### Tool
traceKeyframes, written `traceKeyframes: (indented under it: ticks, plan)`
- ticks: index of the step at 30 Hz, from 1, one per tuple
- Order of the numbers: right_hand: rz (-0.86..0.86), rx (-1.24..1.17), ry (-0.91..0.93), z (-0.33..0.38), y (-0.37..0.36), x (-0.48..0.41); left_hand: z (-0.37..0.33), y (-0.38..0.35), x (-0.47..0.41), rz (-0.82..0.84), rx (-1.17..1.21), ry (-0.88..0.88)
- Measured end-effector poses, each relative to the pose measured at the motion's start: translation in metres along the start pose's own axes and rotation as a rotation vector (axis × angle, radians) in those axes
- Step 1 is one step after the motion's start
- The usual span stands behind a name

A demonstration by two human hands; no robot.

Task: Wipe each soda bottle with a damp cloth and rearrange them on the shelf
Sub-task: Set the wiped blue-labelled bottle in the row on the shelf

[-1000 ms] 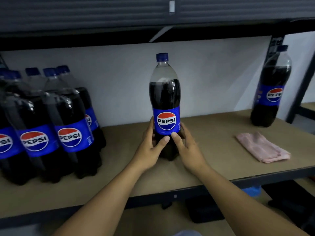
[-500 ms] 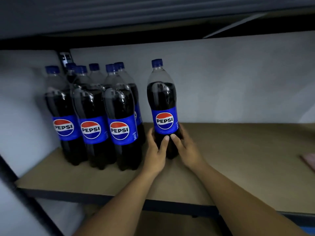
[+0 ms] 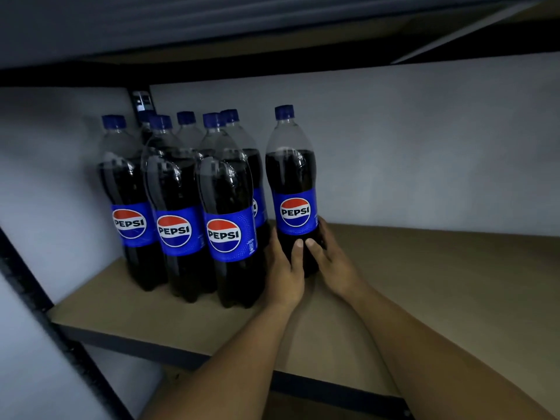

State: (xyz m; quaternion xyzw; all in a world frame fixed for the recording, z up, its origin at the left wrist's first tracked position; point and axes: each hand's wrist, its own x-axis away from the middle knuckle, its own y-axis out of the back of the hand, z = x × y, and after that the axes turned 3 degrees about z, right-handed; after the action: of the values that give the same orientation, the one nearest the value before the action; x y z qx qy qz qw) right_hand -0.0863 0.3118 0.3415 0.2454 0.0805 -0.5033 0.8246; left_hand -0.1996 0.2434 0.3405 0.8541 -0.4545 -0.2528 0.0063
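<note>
A Pepsi bottle [image 3: 293, 189] with a blue cap and blue label stands upright on the brown shelf board [image 3: 424, 283]. My left hand [image 3: 285, 268] and my right hand [image 3: 328, 259] both grip its dark lower part, thumbs meeting at the front. Just to its left stands a tight cluster of several more Pepsi bottles [image 3: 181, 213], in two rows, labels facing me. The held bottle sits close beside the rightmost bottle of that cluster. The cloth is out of view.
A white wall [image 3: 424, 153] backs the shelf. A black metal upright [image 3: 36, 301] runs down the left side, and the shelf above [image 3: 272, 31] hangs low over the bottle caps. The board stretches bare to the right of my hands.
The bottle in my hands has moved left along the shelf toward the cluster, and my view turned left with it. The pink cloth and the lone bottle at the right have left the frame.
</note>
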Motion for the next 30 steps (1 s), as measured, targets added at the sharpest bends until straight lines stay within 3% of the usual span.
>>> traceKeyframes:
  ticks: [11, 20, 26, 30]
  plan:
    - [-0.018, 0.013, 0.021, -0.001, -0.002, -0.010, 0.015, 0.000, -0.012, -0.025, 0.015, -0.025]
    - [-0.032, 0.011, -0.082, 0.000, -0.004, -0.007, 0.016, -0.001, -0.012, -0.019, -0.010, -0.041]
    - [-0.070, 0.094, -0.142, 0.012, -0.001, 0.006, 0.008, 0.002, -0.004, 0.029, -0.010, 0.009]
    - [-0.040, 0.109, -0.194, 0.023, 0.001, 0.027, -0.001, 0.006, 0.013, 0.029, -0.039, 0.150]
